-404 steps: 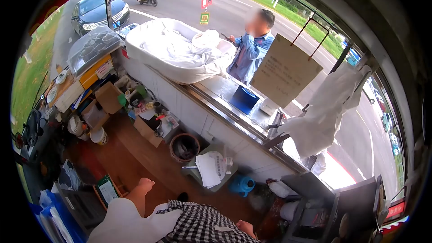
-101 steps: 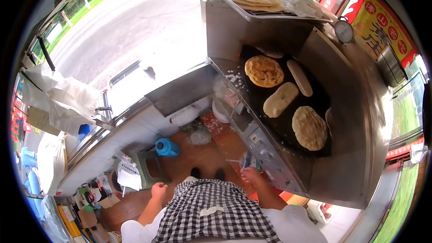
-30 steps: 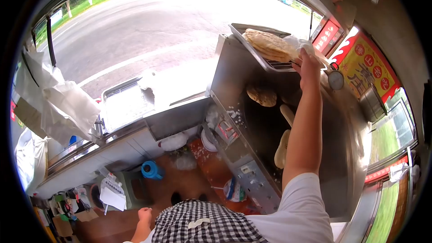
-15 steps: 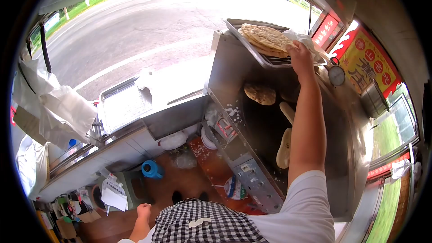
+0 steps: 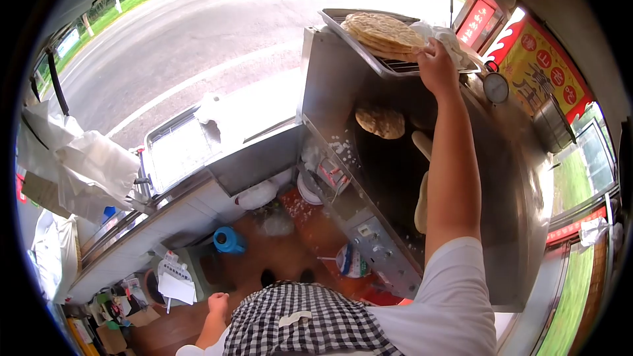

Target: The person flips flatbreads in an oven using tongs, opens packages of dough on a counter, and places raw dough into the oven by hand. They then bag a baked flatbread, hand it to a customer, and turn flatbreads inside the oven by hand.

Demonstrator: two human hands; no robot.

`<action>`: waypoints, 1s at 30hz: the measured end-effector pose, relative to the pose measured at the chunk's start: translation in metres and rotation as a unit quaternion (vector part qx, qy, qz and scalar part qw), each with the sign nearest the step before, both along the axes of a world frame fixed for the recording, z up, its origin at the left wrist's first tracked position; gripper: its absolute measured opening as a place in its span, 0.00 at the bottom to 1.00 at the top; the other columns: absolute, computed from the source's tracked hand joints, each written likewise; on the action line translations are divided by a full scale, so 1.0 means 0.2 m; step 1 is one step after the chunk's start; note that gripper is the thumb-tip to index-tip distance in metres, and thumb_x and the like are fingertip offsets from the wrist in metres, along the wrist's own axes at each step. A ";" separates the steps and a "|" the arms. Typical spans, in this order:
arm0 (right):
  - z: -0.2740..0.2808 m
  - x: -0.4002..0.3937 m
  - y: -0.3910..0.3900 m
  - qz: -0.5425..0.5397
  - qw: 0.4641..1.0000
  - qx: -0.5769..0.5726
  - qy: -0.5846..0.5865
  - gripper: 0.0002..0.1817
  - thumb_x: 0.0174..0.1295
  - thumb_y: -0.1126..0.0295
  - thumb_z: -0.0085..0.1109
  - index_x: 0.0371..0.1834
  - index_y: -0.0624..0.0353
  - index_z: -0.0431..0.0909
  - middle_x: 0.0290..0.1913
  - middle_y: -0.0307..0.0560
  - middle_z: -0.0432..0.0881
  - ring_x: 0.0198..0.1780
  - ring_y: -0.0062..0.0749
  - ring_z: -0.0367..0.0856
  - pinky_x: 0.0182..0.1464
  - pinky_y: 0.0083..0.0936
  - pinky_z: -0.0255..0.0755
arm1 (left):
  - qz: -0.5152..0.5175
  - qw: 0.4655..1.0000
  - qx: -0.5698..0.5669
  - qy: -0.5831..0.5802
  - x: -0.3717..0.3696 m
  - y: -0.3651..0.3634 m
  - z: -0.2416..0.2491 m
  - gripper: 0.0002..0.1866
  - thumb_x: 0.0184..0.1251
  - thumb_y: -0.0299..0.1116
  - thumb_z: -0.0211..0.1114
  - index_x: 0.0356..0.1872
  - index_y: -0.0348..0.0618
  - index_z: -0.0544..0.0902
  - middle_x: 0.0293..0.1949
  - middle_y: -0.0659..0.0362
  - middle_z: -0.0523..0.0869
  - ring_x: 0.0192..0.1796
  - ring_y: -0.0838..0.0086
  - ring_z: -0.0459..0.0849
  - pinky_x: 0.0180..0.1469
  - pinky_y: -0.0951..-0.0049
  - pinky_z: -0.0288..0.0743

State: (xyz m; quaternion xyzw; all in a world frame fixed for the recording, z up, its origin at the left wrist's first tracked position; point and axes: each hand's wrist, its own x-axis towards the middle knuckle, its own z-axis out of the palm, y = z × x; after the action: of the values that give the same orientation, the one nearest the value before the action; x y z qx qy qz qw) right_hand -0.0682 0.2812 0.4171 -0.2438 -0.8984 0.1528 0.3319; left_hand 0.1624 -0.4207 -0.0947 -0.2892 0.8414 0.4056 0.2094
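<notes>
My right hand reaches to the stack of flatbreads on a wire-racked metal tray at the top right, its fingers closed on the stack's right edge. Below it, a browned flatbread lies on the dark griddle. Two paler breads are partly hidden behind my right forearm. Low beside the checked apron, my left hand hangs with its fingers curled, away from any object.
White cloth or plastic lies at the tray's right end. A dial gauge and a metal pot stand right of the griddle. Another tray is at the window counter, and a blue jug stands low on the left.
The view has shifted slightly, so the tray and griddle appear higher. My right hand is still at the stack's right edge, and my left hand remains low and curled.
</notes>
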 end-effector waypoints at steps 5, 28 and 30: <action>-0.06 0.22 -0.08 0.034 0.982 -0.045 0.183 0.27 0.67 0.52 0.62 0.62 0.59 0.78 0.52 0.45 0.87 0.57 0.41 0.82 0.61 0.35 0.72 | 0.004 1.000 0.019 -0.010 -0.02 -0.01 -0.03 0.13 0.58 0.34 0.72 0.39 0.35 0.88 0.31 0.57 0.88 0.35 0.74 0.84 0.41 0.70 0.78; -1.12 1.18 -0.74 0.063 0.952 -0.285 0.097 0.18 0.65 0.68 0.64 0.56 0.62 0.79 0.44 0.50 0.87 0.48 0.41 0.85 0.54 0.33 0.76 | -0.110 0.992 0.058 0.036 -0.35 0.14 -0.07 0.15 0.59 0.33 0.71 0.42 0.32 0.88 0.30 0.60 0.87 0.32 0.77 0.81 0.36 0.74 0.75; -1.09 1.18 -0.74 0.071 0.951 -0.285 0.095 0.18 0.65 0.68 0.64 0.56 0.63 0.79 0.43 0.50 0.87 0.48 0.41 0.85 0.53 0.33 0.76 | -0.116 0.991 0.056 0.041 -0.35 0.16 -0.10 0.14 0.59 0.32 0.71 0.42 0.32 0.87 0.30 0.60 0.87 0.32 0.76 0.81 0.36 0.73 0.75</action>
State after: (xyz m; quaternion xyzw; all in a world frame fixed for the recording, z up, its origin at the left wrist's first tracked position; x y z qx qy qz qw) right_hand 0.1686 0.1337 0.2000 -0.2482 -0.7969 0.4476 0.3209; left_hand 0.0916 -0.3897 -0.1151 -0.1603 0.8530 0.4369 0.2363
